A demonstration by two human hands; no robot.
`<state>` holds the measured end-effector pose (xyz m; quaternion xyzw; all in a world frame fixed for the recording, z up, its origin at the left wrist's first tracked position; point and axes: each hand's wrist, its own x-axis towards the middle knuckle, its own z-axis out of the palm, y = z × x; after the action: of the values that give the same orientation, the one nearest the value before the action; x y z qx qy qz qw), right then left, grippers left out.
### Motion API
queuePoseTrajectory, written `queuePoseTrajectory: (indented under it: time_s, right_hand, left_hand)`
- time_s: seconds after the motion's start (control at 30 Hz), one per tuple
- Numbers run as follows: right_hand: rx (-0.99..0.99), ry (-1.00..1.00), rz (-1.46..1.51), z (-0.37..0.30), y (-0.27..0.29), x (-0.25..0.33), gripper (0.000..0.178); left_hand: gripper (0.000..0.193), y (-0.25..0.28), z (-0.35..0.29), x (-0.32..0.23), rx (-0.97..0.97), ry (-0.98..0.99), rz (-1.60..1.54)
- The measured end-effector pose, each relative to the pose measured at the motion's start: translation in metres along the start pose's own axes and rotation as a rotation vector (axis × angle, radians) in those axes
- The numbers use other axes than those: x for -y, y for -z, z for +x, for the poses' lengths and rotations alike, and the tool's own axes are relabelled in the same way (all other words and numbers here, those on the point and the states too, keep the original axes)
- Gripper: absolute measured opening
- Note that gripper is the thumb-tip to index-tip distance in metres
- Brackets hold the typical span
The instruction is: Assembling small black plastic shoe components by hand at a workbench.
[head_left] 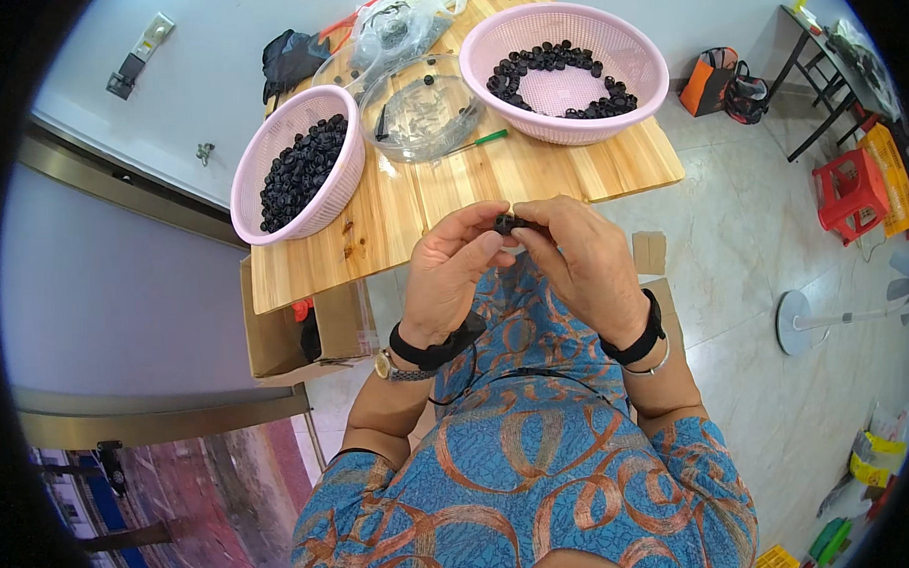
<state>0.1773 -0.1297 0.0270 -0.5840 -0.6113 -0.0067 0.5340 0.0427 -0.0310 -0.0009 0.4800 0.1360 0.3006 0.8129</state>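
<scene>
Just off the table's front edge, my left hand [461,259] and my right hand [577,255] meet in front of my body. Between their fingertips is a small black round part [505,223], pinched from both sides and partly covered by the fingers. Its exact kind is too small to tell. A pink basket [353,177] on the left is heaped with similar small black parts [305,169]. Another pink basket [627,53] at the back right has black parts [608,100] spread around a bare middle. A clear round tray [419,115] between them carries a few small pieces.
A green-handled screwdriver [489,139] lies by the tray on the wooden table [412,225]. Clear plastic bags [401,35] sit at the back. A cardboard box [277,360] stands below the table's left side. Off to the right are a red stool [850,195] and a fan [796,322].
</scene>
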Motion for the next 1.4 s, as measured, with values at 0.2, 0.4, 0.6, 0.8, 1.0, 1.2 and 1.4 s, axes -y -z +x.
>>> queuePoseTrajectory:
  time_s: [0.2, 0.4, 0.6, 0.8, 1.0, 1.2, 1.4]
  right_hand:
    - [-0.010, -0.002, -0.002, -0.0003, 0.0008, 0.0009, 0.020]
    - [-0.010, 0.007, -0.013, -0.0005, 0.0008, 0.0004, 0.020]
    - [0.036, -0.015, -0.040, -0.0004, 0.0005, 0.0007, 0.018]
    - [0.060, -0.029, -0.049, -0.0016, -0.0004, -0.0015, 0.016]
    - [0.055, -0.027, -0.066, -0.0017, -0.0003, -0.0009, 0.015]
    - [0.033, -0.020, -0.078, -0.0025, -0.0014, -0.0019, 0.016]
    - [0.048, -0.045, -0.061, -0.0020, -0.0003, -0.0008, 0.015]
  left_hand:
    - [0.027, 0.0044, 0.0022, 0.0025, 0.013, -0.009, -0.089]
    - [0.025, 0.0026, 0.0051, 0.0012, -0.002, 0.004, -0.155]
    - [0.028, 0.0020, 0.0051, 0.0024, -0.019, 0.007, -0.119]
    - [0.027, 0.0008, 0.0037, 0.0030, -0.014, 0.015, -0.114]
    - [0.025, 0.0023, 0.0029, 0.0051, -0.027, 0.002, -0.080]
    - [0.024, 0.0019, 0.0032, 0.0065, -0.036, -0.009, -0.057]
    - [0.024, 0.0057, 0.0045, 0.0086, -0.036, 0.050, -0.208]
